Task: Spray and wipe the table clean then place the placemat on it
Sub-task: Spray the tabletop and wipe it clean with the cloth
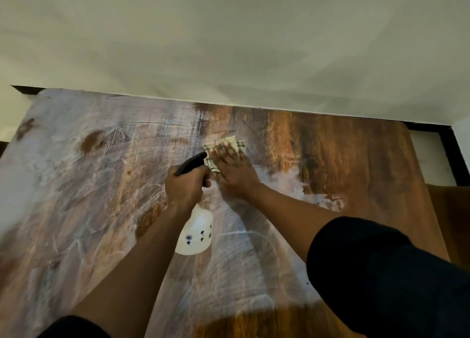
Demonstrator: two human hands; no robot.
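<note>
A wooden table (356, 159) fills the view, with whitish wet smears over its left and middle parts. My left hand (184, 187) grips the neck of a white spray bottle (195, 233) with a black nozzle, held above the table's middle. Just to its right, my right hand (232, 168) lies flat with straight fingers on a pale checked cloth (229, 144), pressing it against the tabletop. No placemat is in view.
A plain pale wall (229, 45) runs along the table's far edge. Past the right edge stands a dark frame (450, 154) with a light panel inside it. Dry brown wood shows on the table's right side.
</note>
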